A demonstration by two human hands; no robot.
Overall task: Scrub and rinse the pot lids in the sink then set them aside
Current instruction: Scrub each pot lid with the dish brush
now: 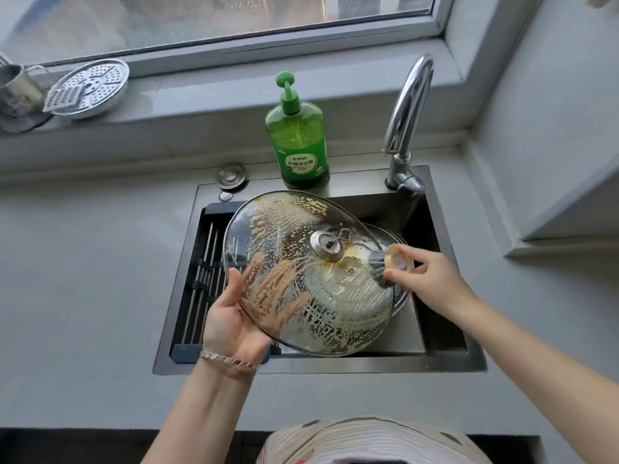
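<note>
Striped clothing (368, 440) is seen lowest in the view, just in front of the sink (445, 329), and both bare forearms are stretched over the sink's near rim. A beaded bracelet (227, 360) is worn on the left wrist. Above the sink basin a large glass lid (335, 313) is held tilted, its surface streaked with suds and brownish residue, its metal knob (326, 244) turned toward the faucet side. The lid's left rim is grasped by the left hand (234, 316): the thumb is laid on top and the spread fingers are seen through the glass beneath. A round brush (385, 266) is pinched by the fingertips of the right hand (432, 276), and its dark bristles are pressed on the lid's right side, near the knob. Behind that edge, lower in the sink, a second glass rim (390, 233) is partly shown. A slatted drain rack (204, 262) is set across the sink's left part. On the sink's rear ledge a green soap bottle (299, 139) is stood upright, with a chrome faucet (407, 105) at the rear right corner and a round metal cap (231, 175) at the rear left. The sink is sunk into a grey desk (83, 262). Far behind the sink, to the left, a perforated steamer plate (90, 87) is propped on the window sill.
</note>
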